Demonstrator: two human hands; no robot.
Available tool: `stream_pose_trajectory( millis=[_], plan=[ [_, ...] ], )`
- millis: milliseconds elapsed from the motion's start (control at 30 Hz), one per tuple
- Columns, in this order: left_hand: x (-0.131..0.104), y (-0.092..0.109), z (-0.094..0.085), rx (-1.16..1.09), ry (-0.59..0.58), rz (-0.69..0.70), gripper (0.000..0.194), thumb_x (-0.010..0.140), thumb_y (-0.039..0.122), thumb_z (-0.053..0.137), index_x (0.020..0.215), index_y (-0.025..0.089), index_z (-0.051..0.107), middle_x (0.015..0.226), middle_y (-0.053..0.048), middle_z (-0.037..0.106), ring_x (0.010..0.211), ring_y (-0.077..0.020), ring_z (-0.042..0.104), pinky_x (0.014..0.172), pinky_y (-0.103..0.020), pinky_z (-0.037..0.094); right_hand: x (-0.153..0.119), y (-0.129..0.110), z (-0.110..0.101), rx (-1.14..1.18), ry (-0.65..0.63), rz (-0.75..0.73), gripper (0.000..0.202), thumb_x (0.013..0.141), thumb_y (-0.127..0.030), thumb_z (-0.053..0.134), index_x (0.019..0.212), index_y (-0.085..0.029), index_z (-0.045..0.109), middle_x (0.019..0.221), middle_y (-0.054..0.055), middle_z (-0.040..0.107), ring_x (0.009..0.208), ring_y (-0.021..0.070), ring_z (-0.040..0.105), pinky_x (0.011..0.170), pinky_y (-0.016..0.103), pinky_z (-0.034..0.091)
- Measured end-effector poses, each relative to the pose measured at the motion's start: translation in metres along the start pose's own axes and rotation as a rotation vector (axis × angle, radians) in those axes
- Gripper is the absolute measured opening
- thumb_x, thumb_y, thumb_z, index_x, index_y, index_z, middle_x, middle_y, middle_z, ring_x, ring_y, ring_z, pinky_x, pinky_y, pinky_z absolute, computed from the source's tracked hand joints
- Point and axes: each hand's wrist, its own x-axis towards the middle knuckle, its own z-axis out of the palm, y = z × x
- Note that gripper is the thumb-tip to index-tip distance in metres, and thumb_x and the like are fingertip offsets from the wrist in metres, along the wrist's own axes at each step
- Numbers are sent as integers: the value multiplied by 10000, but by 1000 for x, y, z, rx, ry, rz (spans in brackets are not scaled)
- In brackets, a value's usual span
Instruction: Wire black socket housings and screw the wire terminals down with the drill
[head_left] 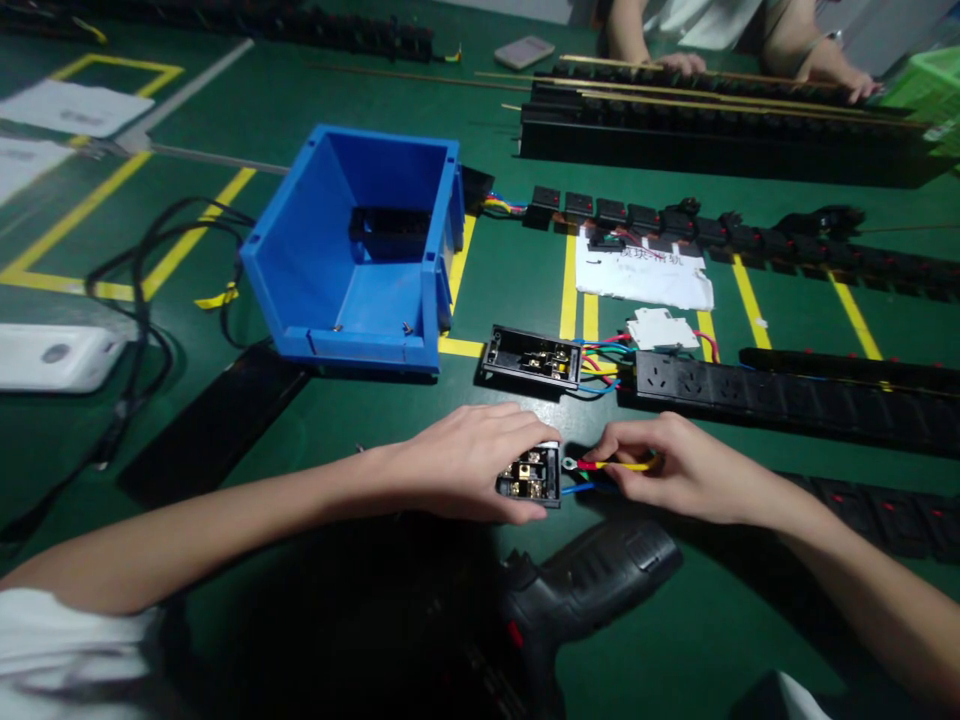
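My left hand (480, 462) is wrapped round a small black module (531, 474) whose open top shows brass terminals. Beside its right edge, my right hand (660, 462) pinches a yellow wire (636, 464) with a red sleeve and a metal ring lug (570, 464) at its end. The lug lies close to the module's edge; whether they touch is unclear. A blue wire (581, 488) runs from the module's right side under my right hand. Just above sits another open black module (532, 360), joined by coloured wires to a long black socket strip (750, 392).
A blue bin (360, 345) stands behind my left hand. A black power tool (592, 580) lies in front of my hands. Left are a phone (56, 358) and black cables. At the back, a person's hands rest on black rails (675, 145) near a green basket (926, 100).
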Motion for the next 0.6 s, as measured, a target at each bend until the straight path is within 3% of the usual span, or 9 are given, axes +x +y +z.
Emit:
stream_pose_trajectory(
  millis=[267, 433, 600],
  plan=[
    [0, -1, -2, -26, -55, -34, 620, 774, 548, 680, 1276, 234, 493, 1143, -36, 616, 1031, -226, 596, 842, -312, 434, 9, 2, 12, -62, -32, -50, 202, 891, -311, 558, 1038, -186, 619, 595, -58, 450, 527, 40, 375, 514, 160, 264],
    [1, -1, -2, -35, -57, -53, 626, 768, 548, 686, 1277, 242, 488, 1153, -36, 611, 1036, -232, 597, 847, -315, 426, 10, 1, 12, -86, -8, -57, 241, 896, -378, 571, 1021, -178, 619, 624, -46, 499, 539, 41, 412, 521, 166, 267],
    [1, -1, -3, -34, -67, -56, 629, 774, 564, 672, 1280, 238, 488, 1164, -42, 609, 1056, -239, 592, 854, -317, 426, 9, 3, 10, -63, -29, -46, 188, 896, -318, 549, 872, -146, 625, 648, -29, 540, 563, 45, 438, 553, 169, 291]
  ],
)
